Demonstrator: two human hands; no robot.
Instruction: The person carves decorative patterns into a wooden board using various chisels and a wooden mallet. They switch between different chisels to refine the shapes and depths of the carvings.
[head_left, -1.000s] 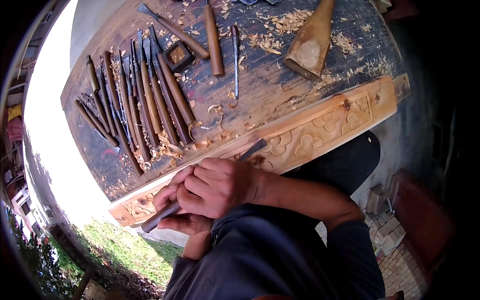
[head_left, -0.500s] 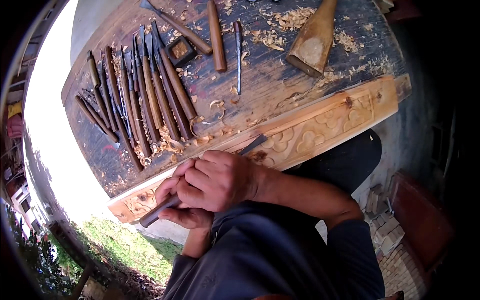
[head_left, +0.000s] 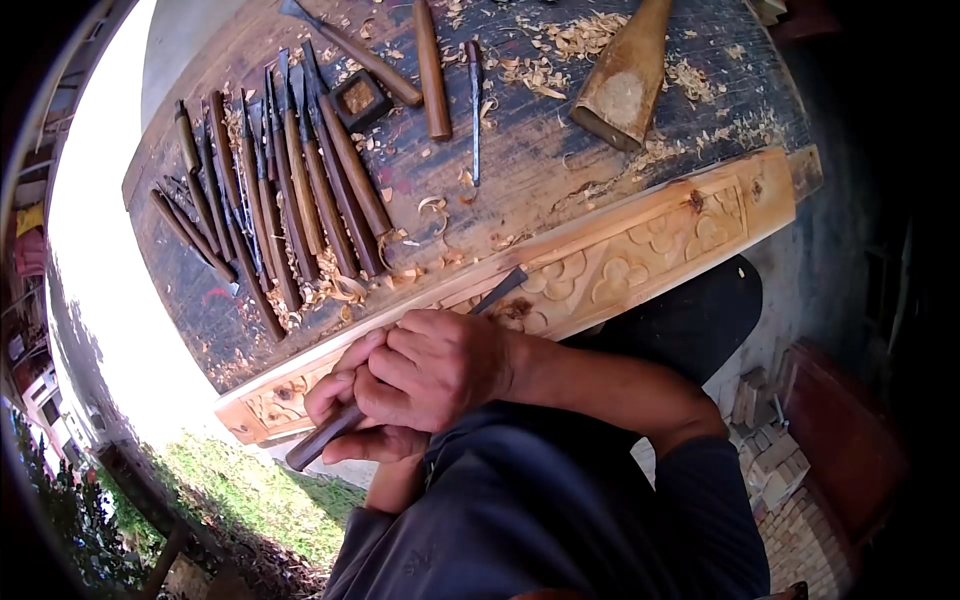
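Observation:
Both my hands are closed around one wood-carving chisel point(head_left: 325, 438). Its dark handle sticks out at the lower left, and its narrow metal blade reaches up to the right over the carved board. My left hand point(head_left: 372, 442) wraps the handle from below, thumb along it, partly hidden by the other hand. Lying over it, my right hand point(head_left: 432, 368) grips farther toward the blade. The blade's tip is at the flower-like relief on the long pale wooden board point(head_left: 770, 195); whether it cuts in, I cannot tell. The board slants along the table's near edge.
On the worn dark table point(head_left: 530, 205) lie several wooden-handled chisels point(head_left: 300, 190) in a row. Beyond them are a small square block point(head_left: 360, 98), a thin tool point(head_left: 474, 110) and a wooden mallet point(head_left: 625, 85). Wood shavings point(head_left: 590, 37) are scattered about. My dark-clothed leg point(head_left: 690, 320) is under the board.
The chisel has tilted a little: its handle end has dropped slightly and its blade tip has shifted a little up and left. My hands keep their grip.

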